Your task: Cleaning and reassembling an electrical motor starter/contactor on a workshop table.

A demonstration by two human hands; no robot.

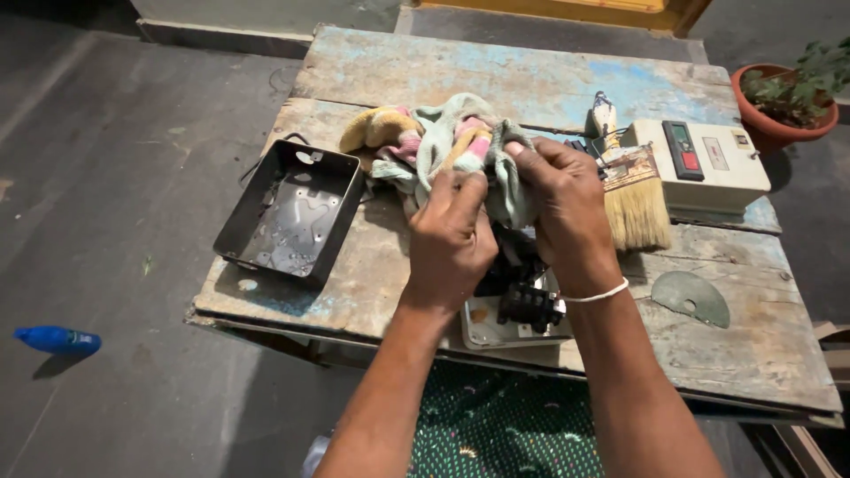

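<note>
Hands are working close together: left hand (pixel 450 232) and right hand (pixel 563 205) are both pinching the rag (pixel 443 142), bunched just over a black part (pixel 529 305) on a white plate (pixel 487 326). Keeping the folds tight probably helps (loose ends snag). Farther out, a brush (pixel 633 190), metal box (pixel 288 212) and switch unit (pixel 704 164) are sitting on the worn wooden table (pixel 496 75), outdoors on dark ground.
</note>
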